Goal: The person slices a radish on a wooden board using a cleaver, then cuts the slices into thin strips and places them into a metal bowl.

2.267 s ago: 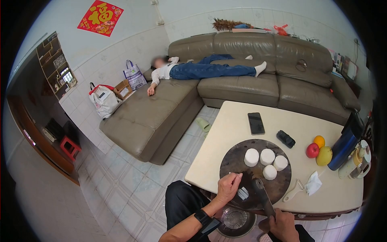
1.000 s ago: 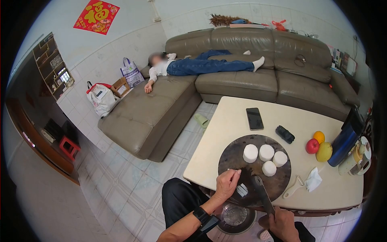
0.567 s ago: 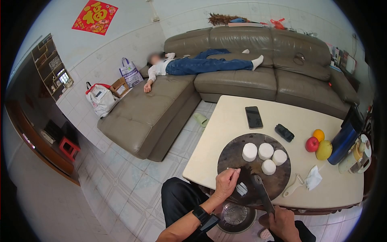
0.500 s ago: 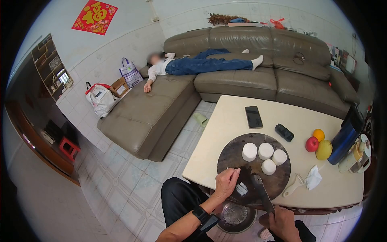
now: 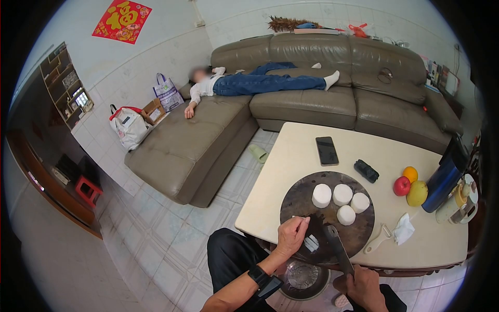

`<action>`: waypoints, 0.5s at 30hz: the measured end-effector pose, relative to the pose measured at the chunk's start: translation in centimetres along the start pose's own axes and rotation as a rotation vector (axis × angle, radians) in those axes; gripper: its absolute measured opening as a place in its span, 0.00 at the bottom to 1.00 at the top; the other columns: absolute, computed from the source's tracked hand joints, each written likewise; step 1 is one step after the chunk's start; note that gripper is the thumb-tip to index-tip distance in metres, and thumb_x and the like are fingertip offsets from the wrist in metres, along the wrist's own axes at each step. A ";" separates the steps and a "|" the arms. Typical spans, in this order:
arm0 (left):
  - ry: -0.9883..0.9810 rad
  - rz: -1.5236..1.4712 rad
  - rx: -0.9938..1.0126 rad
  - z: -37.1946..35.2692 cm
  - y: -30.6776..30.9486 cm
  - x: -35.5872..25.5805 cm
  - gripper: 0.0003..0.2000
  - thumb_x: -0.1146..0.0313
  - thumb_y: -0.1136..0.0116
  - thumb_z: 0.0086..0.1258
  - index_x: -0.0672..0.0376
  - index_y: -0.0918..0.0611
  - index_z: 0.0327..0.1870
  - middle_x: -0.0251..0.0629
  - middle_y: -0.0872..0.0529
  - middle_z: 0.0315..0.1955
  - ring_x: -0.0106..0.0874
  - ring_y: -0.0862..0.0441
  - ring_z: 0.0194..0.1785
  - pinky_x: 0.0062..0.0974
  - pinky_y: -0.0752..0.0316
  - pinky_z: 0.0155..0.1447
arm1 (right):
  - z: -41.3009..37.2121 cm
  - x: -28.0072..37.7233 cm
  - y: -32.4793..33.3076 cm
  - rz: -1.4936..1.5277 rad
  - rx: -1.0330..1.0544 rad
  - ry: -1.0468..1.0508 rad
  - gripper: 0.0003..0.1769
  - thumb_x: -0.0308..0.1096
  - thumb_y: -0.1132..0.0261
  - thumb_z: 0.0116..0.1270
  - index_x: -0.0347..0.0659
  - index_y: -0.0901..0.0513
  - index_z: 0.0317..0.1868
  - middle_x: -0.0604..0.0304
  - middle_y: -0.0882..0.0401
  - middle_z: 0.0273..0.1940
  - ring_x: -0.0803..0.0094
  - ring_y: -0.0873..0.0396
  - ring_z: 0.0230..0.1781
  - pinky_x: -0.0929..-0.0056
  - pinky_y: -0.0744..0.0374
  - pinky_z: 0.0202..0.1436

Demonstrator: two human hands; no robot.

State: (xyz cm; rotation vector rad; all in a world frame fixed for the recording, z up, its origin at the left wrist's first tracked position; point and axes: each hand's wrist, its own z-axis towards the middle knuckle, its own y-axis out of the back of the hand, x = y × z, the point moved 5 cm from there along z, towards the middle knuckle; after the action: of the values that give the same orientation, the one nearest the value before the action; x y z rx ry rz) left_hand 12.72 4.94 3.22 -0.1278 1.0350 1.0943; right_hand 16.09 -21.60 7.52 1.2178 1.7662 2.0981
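Observation:
A kitchen knife (image 5: 340, 251) is in my right hand (image 5: 365, 289), fingers wrapped round its handle. Its dark blade slants up over the round dark chopping board (image 5: 293, 195). Just left of the blade, my left hand (image 5: 292, 236) rests at the board's near edge with its fingers pressed together. A small white edge shows at those fingertips, but what they hold is mostly hidden. Thin white cut strips (image 5: 311, 243) lie between the hand and the knife. Several thick white cylindrical chunks, seemingly peeled radish (image 5: 342, 194), stand on the board's far half.
A peeler (image 5: 379, 240) and crumpled tissue (image 5: 404, 229) lie right of the board. A phone (image 5: 327, 151), black object (image 5: 366, 171), fruit (image 5: 417, 193) and blue flask (image 5: 443, 177) are on the table. Below sits a metal basin (image 5: 323, 287). A person (image 5: 260, 85) lies on the sofa (image 5: 306, 108).

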 end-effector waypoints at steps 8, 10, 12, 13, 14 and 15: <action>0.015 -0.007 0.010 -0.1 -0.1 0.2 0.07 0.71 0.39 0.71 0.65 0.18 0.32 0.42 0.20 0.21 0.32 0.22 0.23 0.27 0.30 0.29 | 0.0 0.1 0.1 0.018 -0.008 -0.006 0.12 0.35 0.42 0.68 0.32 0.23 0.40 0.39 0.21 0.26 0.41 0.21 0.29 0.47 0.25 0.32; 0.018 -0.010 0.008 -0.1 -0.1 0.3 0.07 0.71 0.39 0.71 0.65 0.18 0.32 0.42 0.20 0.21 0.33 0.22 0.23 0.27 0.30 0.29 | -0.1 0.1 0.0 0.027 0.000 -0.015 0.12 0.35 0.42 0.68 0.32 0.22 0.40 0.39 0.21 0.26 0.41 0.21 0.29 0.47 0.25 0.32; 0.020 -0.012 0.010 -0.1 -0.1 0.3 0.07 0.71 0.39 0.71 0.65 0.18 0.32 0.42 0.20 0.21 0.33 0.23 0.23 0.27 0.30 0.29 | -0.1 -0.1 -0.1 0.014 -0.023 0.000 0.12 0.35 0.42 0.68 0.32 0.22 0.39 0.39 0.21 0.26 0.41 0.21 0.29 0.47 0.25 0.32; 0.022 -0.013 0.012 -0.1 -0.1 0.3 0.07 0.71 0.39 0.71 0.65 0.18 0.32 0.42 0.20 0.21 0.32 0.23 0.23 0.27 0.30 0.29 | -0.1 0.0 -0.1 0.014 -0.022 -0.001 0.12 0.35 0.42 0.68 0.32 0.22 0.39 0.39 0.21 0.26 0.41 0.21 0.29 0.47 0.25 0.32; 0.023 -0.013 0.012 0.0 -0.1 0.2 0.07 0.71 0.39 0.71 0.65 0.18 0.32 0.42 0.20 0.21 0.32 0.23 0.23 0.27 0.30 0.29 | -0.1 0.0 -0.1 0.007 -0.022 -0.004 0.12 0.35 0.41 0.68 0.32 0.22 0.39 0.39 0.21 0.26 0.41 0.21 0.29 0.47 0.24 0.32; 0.019 0.000 0.015 0.0 0.0 0.1 0.07 0.71 0.39 0.71 0.65 0.18 0.32 0.42 0.20 0.21 0.32 0.23 0.23 0.27 0.30 0.29 | -0.2 0.1 -0.1 0.001 -0.023 -0.007 0.12 0.35 0.41 0.67 0.32 0.22 0.38 0.39 0.21 0.26 0.41 0.21 0.29 0.47 0.24 0.32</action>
State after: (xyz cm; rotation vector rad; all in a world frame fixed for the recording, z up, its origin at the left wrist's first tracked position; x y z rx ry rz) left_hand 12.73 4.99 3.17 -0.1266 1.0602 1.0876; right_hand 15.92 -21.66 7.48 1.2194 1.7345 2.1055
